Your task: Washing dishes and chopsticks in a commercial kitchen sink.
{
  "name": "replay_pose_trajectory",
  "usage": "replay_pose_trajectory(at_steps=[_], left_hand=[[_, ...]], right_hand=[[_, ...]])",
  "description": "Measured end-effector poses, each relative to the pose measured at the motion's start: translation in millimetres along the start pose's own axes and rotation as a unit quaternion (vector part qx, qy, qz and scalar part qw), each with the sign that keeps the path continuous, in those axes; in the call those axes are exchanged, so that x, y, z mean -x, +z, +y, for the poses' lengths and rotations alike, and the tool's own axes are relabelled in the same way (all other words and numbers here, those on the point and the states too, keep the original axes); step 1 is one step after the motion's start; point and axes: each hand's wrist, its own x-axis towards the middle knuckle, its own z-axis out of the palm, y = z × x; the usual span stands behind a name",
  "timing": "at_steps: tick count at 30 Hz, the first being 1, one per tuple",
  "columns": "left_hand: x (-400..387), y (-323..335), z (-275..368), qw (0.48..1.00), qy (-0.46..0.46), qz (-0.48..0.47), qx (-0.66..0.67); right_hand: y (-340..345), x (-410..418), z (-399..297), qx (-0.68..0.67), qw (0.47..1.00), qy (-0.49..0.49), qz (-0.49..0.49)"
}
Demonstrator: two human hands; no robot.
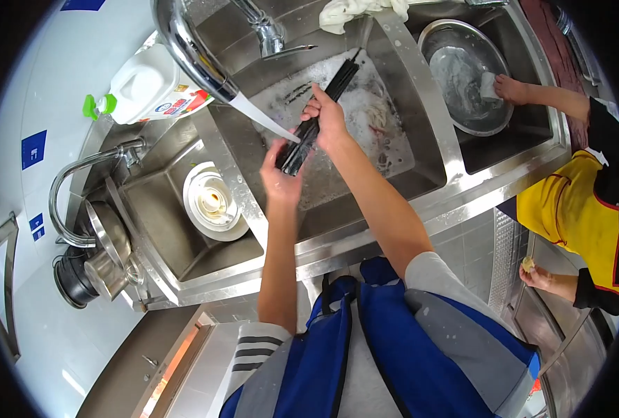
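Observation:
A bundle of long black sticks, which look like chopsticks, lies slantwise between both hands over the middle sink. My right hand grips the bundle near its middle. Around its lower end is my left hand, slightly blurred, with fingers on both sides. A stream of water runs from the chrome faucet onto the sticks by my left hand. Below, foamy water fills part of the middle sink, with a pale cloth-like thing in it that I cannot make out.
Stacked white dishes sit in the left sink. A white jug with a green cap stands behind it. Metal pots are at far left. At right, a co-worker's hand holds a whitish thing in a metal basin. A white cloth hangs at the back.

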Motion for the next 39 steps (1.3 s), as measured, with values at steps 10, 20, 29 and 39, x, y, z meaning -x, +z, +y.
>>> replay_pose_trajectory(at_steps=[10,20,29,39], left_hand=[[-5,-3,23,0.743,-0.129,-0.125,-0.645],[20,7,35,0.886,-0.270,-0.158,-0.342],[30,8,23,0.888,-0.240,-0.076,-0.385],[49,-9,33,0.886,-0.166,-0.196,-0.385]], right_hand=[[11,5,11,0.144,0.989,0.039,0.018],[-16,-48,-15,0.110,0.987,0.032,-0.109],[-5,-52,-42,0.097,0.983,0.120,-0.098],[19,-27,-80,0.449,0.877,0.119,-0.126]])
